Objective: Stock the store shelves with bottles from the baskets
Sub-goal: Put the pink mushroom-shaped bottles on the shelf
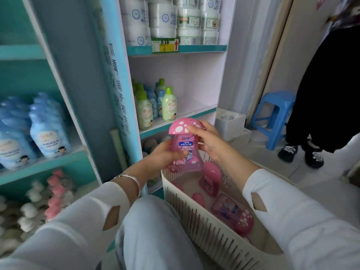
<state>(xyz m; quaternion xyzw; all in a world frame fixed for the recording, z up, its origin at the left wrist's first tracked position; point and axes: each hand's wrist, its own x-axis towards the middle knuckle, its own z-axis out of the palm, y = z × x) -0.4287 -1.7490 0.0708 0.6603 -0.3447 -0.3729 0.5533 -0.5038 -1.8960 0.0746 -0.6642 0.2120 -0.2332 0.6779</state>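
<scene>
A pink bottle (185,151) with a white-spotted mushroom cap is held upright above the cream slatted basket (194,207). My left hand (163,154) grips its body from the left. My right hand (208,137) holds the cap and neck from the right. Several more pink mushroom-cap bottles (231,213) lie inside the basket. Just behind the bottle is the teal-edged shelf (196,114), with green and blue capped bottles (168,106) on its left half and bare board on its right.
White jars (165,20) fill the shelf above. Blue bottles (48,133) and pink and white caps (54,191) stand on the left shelving unit. A blue plastic stool (272,117), a white box (229,121) and a standing person's shoes (300,154) are at the right.
</scene>
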